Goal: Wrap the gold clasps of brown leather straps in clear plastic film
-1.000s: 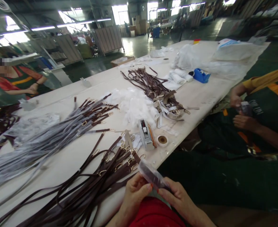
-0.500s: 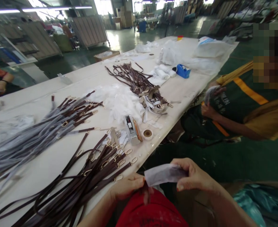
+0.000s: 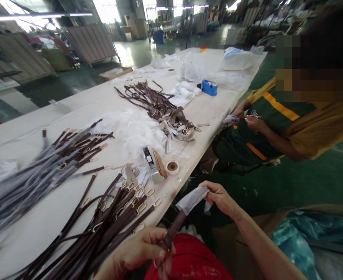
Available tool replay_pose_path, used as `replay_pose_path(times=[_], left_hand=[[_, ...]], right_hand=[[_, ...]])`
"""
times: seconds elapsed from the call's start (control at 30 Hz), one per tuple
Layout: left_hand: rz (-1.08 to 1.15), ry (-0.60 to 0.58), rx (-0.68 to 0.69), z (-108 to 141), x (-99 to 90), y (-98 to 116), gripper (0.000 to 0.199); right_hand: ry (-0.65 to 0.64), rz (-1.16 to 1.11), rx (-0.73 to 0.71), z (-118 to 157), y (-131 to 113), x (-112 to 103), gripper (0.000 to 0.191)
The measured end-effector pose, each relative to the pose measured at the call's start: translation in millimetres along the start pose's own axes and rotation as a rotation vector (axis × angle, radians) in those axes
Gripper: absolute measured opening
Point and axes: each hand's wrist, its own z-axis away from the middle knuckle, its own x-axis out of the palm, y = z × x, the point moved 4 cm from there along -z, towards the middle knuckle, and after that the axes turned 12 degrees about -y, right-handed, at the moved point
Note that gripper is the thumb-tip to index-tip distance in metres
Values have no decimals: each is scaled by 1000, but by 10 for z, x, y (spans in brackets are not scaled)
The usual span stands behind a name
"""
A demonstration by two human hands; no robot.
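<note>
Beside the pale table point(image 3: 40, 200), a red garment point(image 3: 189, 256) is worn, creased and faintly marked low down.

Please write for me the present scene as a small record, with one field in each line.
left hand: holds brown strap
right hand: pinches whitish plastic sleeve over the strap's other end
table: gold-clipped straps, grey dispenser, tape roll, blue dispenser
right side: seated co-worker, both hands at a small item, unclear

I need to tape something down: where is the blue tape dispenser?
In the head view, the blue dispenser sits beyond the strap pile, just right of the white rolls.
</note>
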Motion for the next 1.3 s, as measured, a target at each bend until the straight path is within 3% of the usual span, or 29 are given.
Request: replay_pose_path(times=[0.23, 0.33, 0.4, 0.47, 0.53, 0.57, 0.6, 0.67, 0.73, 0.83, 0.93, 1.0, 1.03, 1.1, 1.17, 1.23, 1.3], left_hand=[[11, 137, 63, 10, 27, -66, 41], [-17, 161, 91, -65, 177, 83, 37], [-37, 163, 239, -164, 274, 290, 37], [-190, 262, 466, -245, 278, 546, 31], [-548, 404, 636, -285, 221, 771, 24], [-778, 433, 658, -306, 193, 845, 26], [-1013, 411, 638, -333, 169, 883, 31], [-1427, 254, 521, -369, 128, 855, 35], [-1711, 140, 388, -338, 90, 762, 32], [-1888, 114, 276, -226, 91, 633, 22], [-1979, 103, 197, -157, 134, 515, 22], [-1891, 159, 135, -141, 124, 477, 28], [-1745, 204, 81, -133, 94, 469, 30], [-1248, 259, -75, -107, 8, 423, 34], [-664, 287, -179, -62, -38, 344, 38], [-239, 315, -137, -32, -27, 305, 43], [-18, 347, 14, -36, 6, 323, 45]], right_hand=[[0, 254, -49, -96, 40, 7, 49], [-16, 248, -34, -110, 150, 170, 53], [-66, 135, 22, -97, 283, 371, 54], [-153, -20, 79, -55, 410, 630, 53], [-236, -204, 130, 20, 472, 881, 52], [-258, -306, 156, 66, 464, 978, 51], [-265, -407, 182, 115, 427, 1049, 50], [-267, -590, 237, 204, 280, 1112, 44], [-286, -678, 309, 255, 96, 1097, 33], [-383, -622, 461, 235, -60, 1029, 21], [-486, -411, 609, 131, -1, 980, 18], [-485, -174, 577, 25, 49, 931, 24], [-468, -36, 487, -32, 41, 901, 30], [-408, 238, 197, -106, -46, 848, 33], [-340, 436, -84, -83, -134, 827, 24], [-295, 523, -257, -4, -130, 852, 27], [-242, 513, -319, 56, -25, 916, 35]])
